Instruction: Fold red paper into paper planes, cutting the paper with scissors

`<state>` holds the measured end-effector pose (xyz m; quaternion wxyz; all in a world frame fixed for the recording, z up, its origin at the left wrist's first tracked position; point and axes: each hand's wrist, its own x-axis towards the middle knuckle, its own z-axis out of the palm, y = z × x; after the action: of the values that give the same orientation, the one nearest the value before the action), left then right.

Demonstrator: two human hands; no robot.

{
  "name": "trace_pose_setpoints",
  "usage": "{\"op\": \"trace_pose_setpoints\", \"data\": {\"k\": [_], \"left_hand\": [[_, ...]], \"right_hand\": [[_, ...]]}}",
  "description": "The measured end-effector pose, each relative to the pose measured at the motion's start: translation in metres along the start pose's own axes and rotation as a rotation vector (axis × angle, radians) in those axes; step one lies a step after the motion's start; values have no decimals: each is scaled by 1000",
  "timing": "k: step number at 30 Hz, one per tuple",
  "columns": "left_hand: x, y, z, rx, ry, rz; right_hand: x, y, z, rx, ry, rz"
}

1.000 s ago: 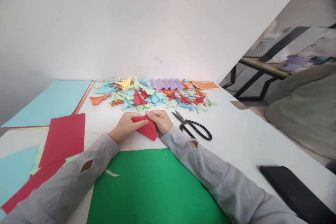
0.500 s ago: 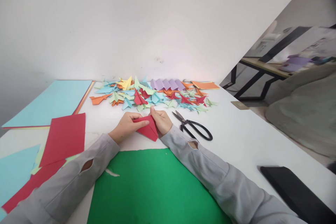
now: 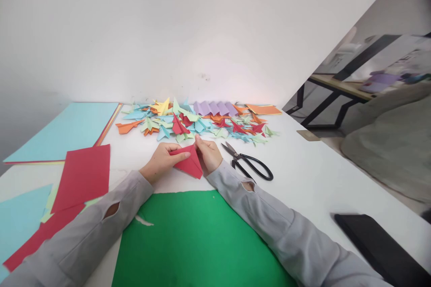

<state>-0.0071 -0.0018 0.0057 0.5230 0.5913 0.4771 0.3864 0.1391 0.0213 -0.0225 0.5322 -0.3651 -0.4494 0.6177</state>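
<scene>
A small folded piece of red paper [image 3: 189, 164] is held up between my hands, above the white table and just beyond the green sheet [image 3: 191, 237]. My left hand [image 3: 164, 161] grips its left side, thumb lying across the front face and fingers behind. At the right edge, my right hand [image 3: 208, 154] pinches the upper corner between thumb and fingers. Diagonal creases run across the paper, which narrows to a point at the lower right. Behind my hands lies a heap of small folded paper planes [image 3: 180, 124] in several colours.
Black-handled scissors [image 3: 247, 161] lie right of my right hand. A black phone-like slab [image 3: 380, 246] rests near the right edge. Red paper [image 3: 82, 177] and large light-blue sheets [image 3: 67, 130] lie at left. Pleated purple paper [image 3: 215, 108] and orange paper [image 3: 264, 109] are by the wall.
My right thumb and fingers have shifted slightly up and away from the red paper's right edge, showing more of its face. My left hand keeps its grip almost unmoved.
</scene>
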Motion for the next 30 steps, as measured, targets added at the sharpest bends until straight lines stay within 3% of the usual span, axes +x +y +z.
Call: {"op": "trace_pose_setpoints", "data": {"k": [13, 18, 22, 27, 30], "left_hand": [[0, 1, -3, 54, -76, 45], [1, 0, -5, -7, -71, 30], [1, 2, -7, -3, -140, 42], [2, 1, -10, -55, -215, 45], [2, -1, -9, -90, -204, 36]], "right_hand": [[-2, -1, -1, -273, 7, -129], [-5, -5, 0, -307, -63, -131], [-6, -4, -1, -397, -122, -151], [-5, -4, -1, -350, -182, -99], [-4, -4, -1, -279, -181, -72]]}}
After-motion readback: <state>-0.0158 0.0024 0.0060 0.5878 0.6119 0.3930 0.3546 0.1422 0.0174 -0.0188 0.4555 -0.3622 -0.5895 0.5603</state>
